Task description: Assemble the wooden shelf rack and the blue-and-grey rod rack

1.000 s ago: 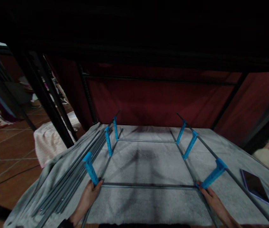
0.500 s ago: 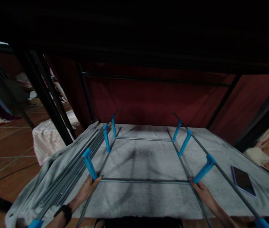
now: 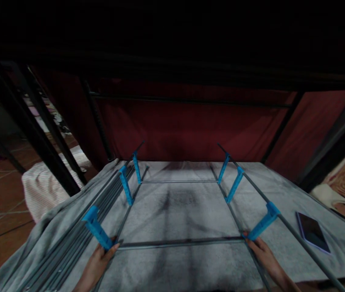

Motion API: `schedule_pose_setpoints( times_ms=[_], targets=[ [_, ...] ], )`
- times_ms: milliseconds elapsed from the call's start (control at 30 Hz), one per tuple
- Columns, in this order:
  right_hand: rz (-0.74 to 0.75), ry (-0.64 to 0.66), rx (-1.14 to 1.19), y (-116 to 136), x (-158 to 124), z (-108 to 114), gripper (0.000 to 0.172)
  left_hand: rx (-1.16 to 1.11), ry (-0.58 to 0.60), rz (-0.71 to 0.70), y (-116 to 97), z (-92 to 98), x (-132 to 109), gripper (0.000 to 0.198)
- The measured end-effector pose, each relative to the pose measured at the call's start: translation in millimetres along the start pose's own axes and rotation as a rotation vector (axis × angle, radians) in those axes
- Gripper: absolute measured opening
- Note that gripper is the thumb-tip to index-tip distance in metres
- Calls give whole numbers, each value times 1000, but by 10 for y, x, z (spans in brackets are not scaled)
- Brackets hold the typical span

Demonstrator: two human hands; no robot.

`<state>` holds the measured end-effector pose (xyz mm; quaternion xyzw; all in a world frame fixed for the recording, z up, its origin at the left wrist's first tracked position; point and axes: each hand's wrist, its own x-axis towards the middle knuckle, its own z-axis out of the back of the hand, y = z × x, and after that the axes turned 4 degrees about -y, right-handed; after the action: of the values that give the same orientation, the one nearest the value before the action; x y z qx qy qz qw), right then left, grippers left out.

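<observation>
A frame of thin grey metal rods (image 3: 178, 243) joined by blue plastic connectors lies on a grey cloth (image 3: 190, 211). My left hand (image 3: 95, 265) grips the near left blue connector (image 3: 97, 232) at its base, fingers closed round it. My right hand (image 3: 265, 259) pinches the base of the near right blue connector (image 3: 262, 225). The near cross rod runs between my two hands. Several more blue connectors (image 3: 233, 184) stand along the two side rails further back.
A bundle of loose grey rods (image 3: 69, 247) lies along the cloth's left edge. A dark phone (image 3: 312, 235) rests on the cloth at the right. Black metal posts (image 3: 35, 134) stand at the left, a dark red fabric wall (image 3: 190, 125) behind, tiled floor at the left.
The view has shifted right, so the frame sits further left in the picture. The near left connector has tilted outwards and lower. Both hands keep their hold at the near corners.
</observation>
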<state>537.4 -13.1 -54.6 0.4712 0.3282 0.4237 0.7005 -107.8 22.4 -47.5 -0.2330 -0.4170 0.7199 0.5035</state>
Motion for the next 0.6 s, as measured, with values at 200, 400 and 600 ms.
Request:
schedule_pose_setpoints(
  times_ms=[200, 400, 600],
  targets=[
    [-2, 2, 27, -104, -2, 17, 43, -14, -41, 36, -7, 11, -29, 81],
    [-12, 14, -10, -57, -3, 9, 45, 16, -7, -4, -47, 8, 52, 78],
    [-37, 86, -40, 123, -77, 25, 34, 59, -17, -53, -39, 0, 67, 63]
  ],
)
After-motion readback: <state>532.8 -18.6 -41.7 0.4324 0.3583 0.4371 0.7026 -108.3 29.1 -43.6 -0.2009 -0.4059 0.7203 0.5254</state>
